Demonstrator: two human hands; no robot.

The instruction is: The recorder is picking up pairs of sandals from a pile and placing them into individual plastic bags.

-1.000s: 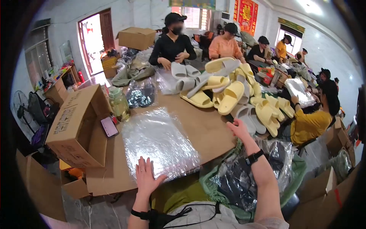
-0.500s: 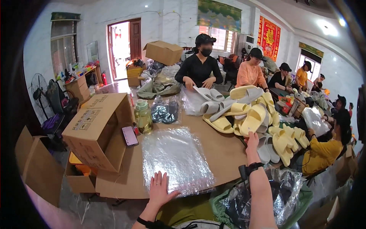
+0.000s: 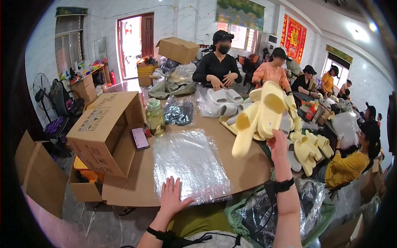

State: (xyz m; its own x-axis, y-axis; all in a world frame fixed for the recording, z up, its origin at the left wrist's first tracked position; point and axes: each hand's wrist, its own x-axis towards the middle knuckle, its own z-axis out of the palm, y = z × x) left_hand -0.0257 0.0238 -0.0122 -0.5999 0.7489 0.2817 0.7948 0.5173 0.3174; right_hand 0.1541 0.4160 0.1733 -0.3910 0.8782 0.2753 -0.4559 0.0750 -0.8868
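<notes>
My right hand [image 3: 278, 145] grips the heel end of a pale yellow slipper [image 3: 271, 113], raised above the pile. A second yellow slipper [image 3: 245, 134] hangs beside it, sole edge tilted down; whether my fingers hold both is hard to make out. My left hand [image 3: 171, 196] lies flat with fingers spread on a stack of clear plastic bags [image 3: 186, 157] at the table's near edge. Behind the raised slippers, more yellow and grey slippers are heaped, such as a yellow one [image 3: 304, 159] at the right.
On the cardboard-covered table [image 3: 244, 173] stand an open carton [image 3: 103, 132], a phone [image 3: 140, 138], a green-lidded bottle [image 3: 155, 118] and bagged dark slippers [image 3: 179, 112]. A green sack of plastic [image 3: 264, 215] sits below right. A co-worker in black [image 3: 219, 68] stands across; others work along the right.
My right hand has lifted the yellow slipper off the pile, and a second one has come up with it, toward me. My left hand stays flat on the bags.
</notes>
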